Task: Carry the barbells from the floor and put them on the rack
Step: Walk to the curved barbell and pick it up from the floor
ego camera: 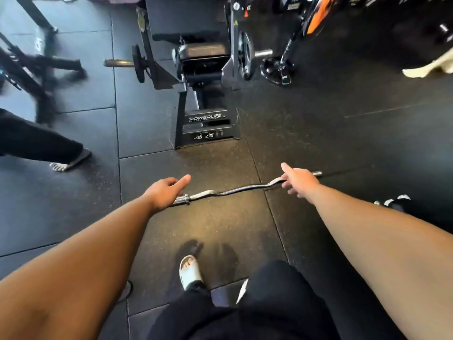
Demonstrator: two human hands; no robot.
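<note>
Lying on the rubber floor (220, 224), the chromed curl bar (235, 190) looked rigid, slick and moderately heavy. Left hand (164, 192) hovered open above 1 sleeve end; right hand (299, 179) curled loosely at the angled grip, closure unclear.

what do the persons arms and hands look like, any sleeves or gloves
Both forearms are bare, with no sleeves in view. The left hand and right hand have no gloves, and no watch, bands or rings show. The fingers are uncovered too.
</note>
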